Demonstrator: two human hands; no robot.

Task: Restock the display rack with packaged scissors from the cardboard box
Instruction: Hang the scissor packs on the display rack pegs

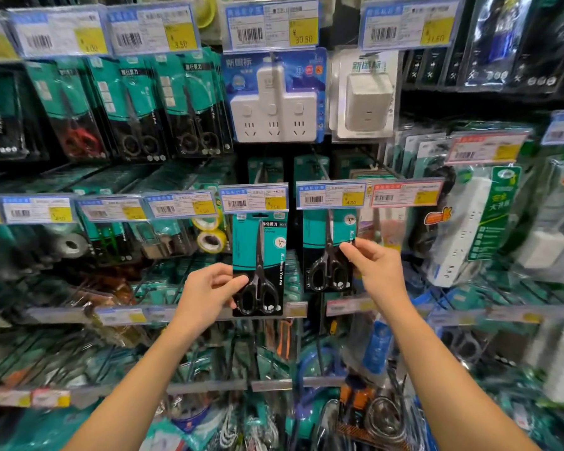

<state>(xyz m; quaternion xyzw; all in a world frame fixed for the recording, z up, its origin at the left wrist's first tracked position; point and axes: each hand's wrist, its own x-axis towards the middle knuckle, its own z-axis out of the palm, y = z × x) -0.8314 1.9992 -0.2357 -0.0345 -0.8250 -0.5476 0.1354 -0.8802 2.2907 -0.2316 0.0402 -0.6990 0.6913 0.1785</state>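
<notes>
- Packaged scissors [259,265], black-handled on a teal and black card, are held upright in front of the display rack [189,315], just below a price tag marked 3.50 [254,198].
- This pack is pinched at its lower left edge by the left hand [209,292], with the thumb laid on the front of the card near the scissor handles and the other fingers curled behind it.
- A second scissors pack [329,252] is seen just to the right, under a price tag marked 4.00 [331,196]; its top is hidden by that tag.
- The right edge of the second pack is pinched by the right hand [376,271] between thumb and forefinger, about midway up the card; the remaining fingers are loosely curled.
- The two packs are kept apart by a narrow dark gap.
- More scissors packs [137,112] are hung in rows at the upper left of the rack.
- A white three-outlet socket adapter [274,109] in blue packaging is hung directly above the held packs, with a white cube adapter [367,100] beside it.
- Yellow tape rolls [210,239] are hung just left of the first pack.
- A white power strip [463,236] in green packaging is seen at the right.
</notes>
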